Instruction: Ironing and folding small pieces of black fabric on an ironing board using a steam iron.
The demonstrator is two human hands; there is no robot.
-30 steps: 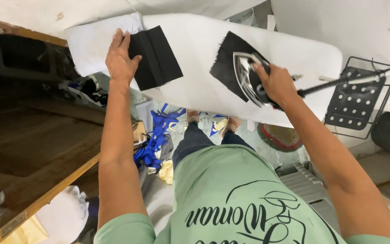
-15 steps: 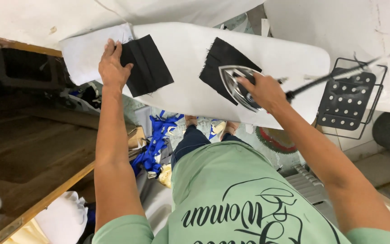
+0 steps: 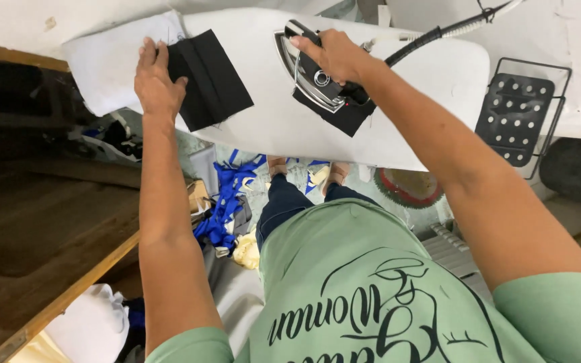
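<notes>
— Fingers first: what is the right hand (image 3: 334,55) doing?

— Fingers curled shut round the handle of the iron (image 3: 309,70), in the upper middle of the frame. The iron's pointed end aims toward the top left, and its metal edge shows just left of the knuckles. A grey cord (image 3: 438,32) runs from under the wrist toward the upper right corner.

— What lies beneath the iron?

— A black fabric piece (image 3: 341,114), mostly covered; only its lower corner shows below and right of the hand, on the white ironing board (image 3: 277,131).

— And the left hand (image 3: 156,84)?

— Flat and spread open, gripping nothing. It sits at the upper left, palm down, with the fingertips (image 3: 148,46) pointing to the top edge. It presses on the left edge of a second black fabric piece (image 3: 213,84), which spreads out to the right of the hand, over a white cloth (image 3: 102,64).

— Are the two pieces touching?

— No, bare board lies between them.

— Anything else around?

— A black perforated iron rest (image 3: 514,117) at the board's right end, blue fabric scraps (image 3: 226,202) on the floor under the board, and a wooden worktop (image 3: 48,228) at lower left.
</notes>
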